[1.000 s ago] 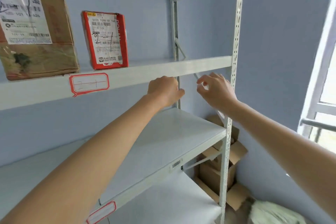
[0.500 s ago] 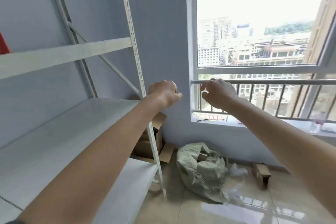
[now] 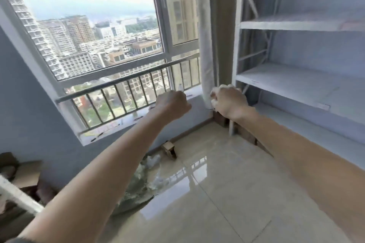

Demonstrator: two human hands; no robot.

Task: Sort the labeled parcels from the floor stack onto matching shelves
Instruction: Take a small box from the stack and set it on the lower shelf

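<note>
Cardboard boxes (image 3: 23,175): floor, far left, partly cropped; labels unreadable.
Sack (image 3: 138,187): floor, below window (image 3: 94,25), partly behind the left forearm.
Small carton (image 3: 169,149): floor by the wall; likely the parcel nearest to hand.
Left hand (image 3: 172,103): raised, grip curled closed, empty.
Right hand (image 3: 229,102): raised, grip curled, nothing held.
Shelves (image 3: 296,85): right, bare.
Advice: lower both hands, read the label before lifting.

window (image 3: 102,31) at left, shelving (image 3: 300,85) at right, curtain (image 3: 215,31) between them, small box (image 3: 169,148) on floor (image 3: 227,189) below the window.
</note>
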